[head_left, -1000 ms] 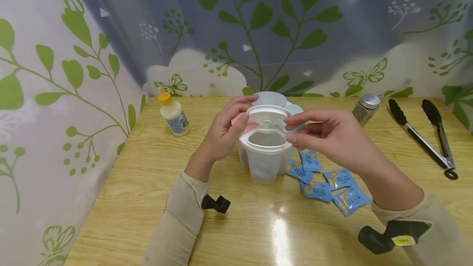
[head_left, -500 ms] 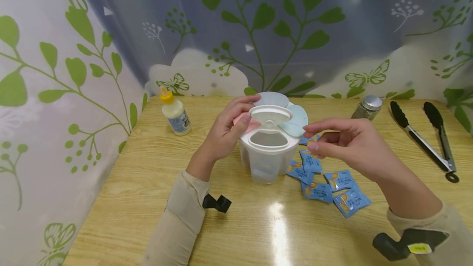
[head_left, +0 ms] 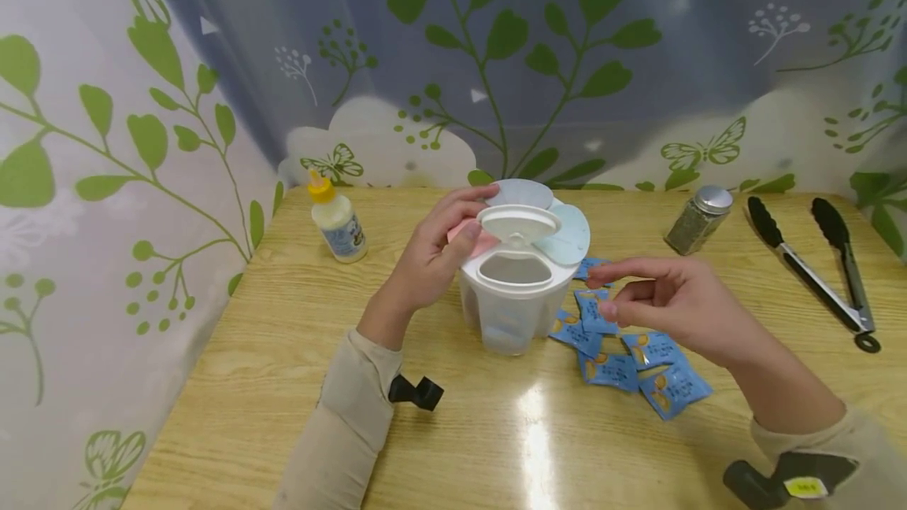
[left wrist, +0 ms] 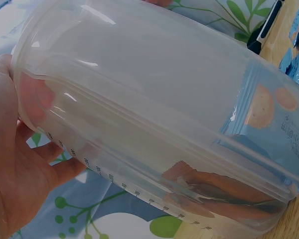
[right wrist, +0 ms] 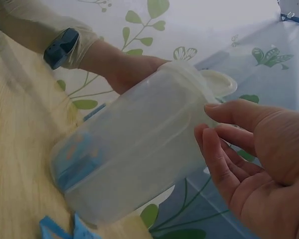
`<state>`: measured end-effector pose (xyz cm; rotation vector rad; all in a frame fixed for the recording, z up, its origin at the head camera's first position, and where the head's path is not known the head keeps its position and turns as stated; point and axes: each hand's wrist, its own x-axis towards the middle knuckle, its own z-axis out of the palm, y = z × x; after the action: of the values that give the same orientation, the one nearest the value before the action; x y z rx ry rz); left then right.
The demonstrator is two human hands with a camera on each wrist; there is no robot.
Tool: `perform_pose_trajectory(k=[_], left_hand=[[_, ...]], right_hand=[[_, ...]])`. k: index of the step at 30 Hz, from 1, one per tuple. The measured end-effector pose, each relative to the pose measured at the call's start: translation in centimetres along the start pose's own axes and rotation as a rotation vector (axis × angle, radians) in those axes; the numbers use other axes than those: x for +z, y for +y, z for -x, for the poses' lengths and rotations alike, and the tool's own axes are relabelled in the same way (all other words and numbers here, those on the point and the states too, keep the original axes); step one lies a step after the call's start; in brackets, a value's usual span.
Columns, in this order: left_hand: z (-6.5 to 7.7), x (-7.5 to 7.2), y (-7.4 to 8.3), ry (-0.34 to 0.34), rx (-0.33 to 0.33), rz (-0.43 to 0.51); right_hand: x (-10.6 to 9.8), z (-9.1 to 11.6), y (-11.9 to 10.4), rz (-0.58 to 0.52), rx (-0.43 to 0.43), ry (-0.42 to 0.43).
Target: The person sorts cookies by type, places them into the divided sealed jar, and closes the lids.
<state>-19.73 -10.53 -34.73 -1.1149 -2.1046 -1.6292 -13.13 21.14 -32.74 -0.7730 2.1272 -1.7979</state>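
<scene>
A translucent divided storage canister [head_left: 516, 309] stands upright on the table. Its front white lid [head_left: 520, 221] is flipped up, while the pink, pale blue and mint lids lie flat. My left hand [head_left: 435, 250] holds the canister's upper left side, thumb on top near the pink lid. Through the wall in the left wrist view show a blue snack packet [left wrist: 271, 119] and an orange-brown packet [left wrist: 224, 194] at the bottom. My right hand [head_left: 673, 305], fingers bent and holding nothing, hovers right of the canister over several loose blue snack packets [head_left: 611, 371].
A glue-type squeeze bottle with a yellow cap [head_left: 340, 223] stands at the back left. At the back right are a glass spice jar [head_left: 697, 220] and black-tipped tongs [head_left: 815, 278] lying spread. A patterned curtain [head_left: 453, 61] hangs behind the table.
My right hand has moved from the raised white lid rightward and down to above the blue packets. The left hand keeps its hold, and the lid stays raised.
</scene>
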Motion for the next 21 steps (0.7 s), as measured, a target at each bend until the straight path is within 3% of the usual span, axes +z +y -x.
perform_pose_trajectory(k=[21], left_hand=[[0.0, 0.0, 0.0, -0.01, -0.008, 0.013]], right_hand=[[-1.6, 0.7, 5.5, 0.166, 0.141, 0.054]])
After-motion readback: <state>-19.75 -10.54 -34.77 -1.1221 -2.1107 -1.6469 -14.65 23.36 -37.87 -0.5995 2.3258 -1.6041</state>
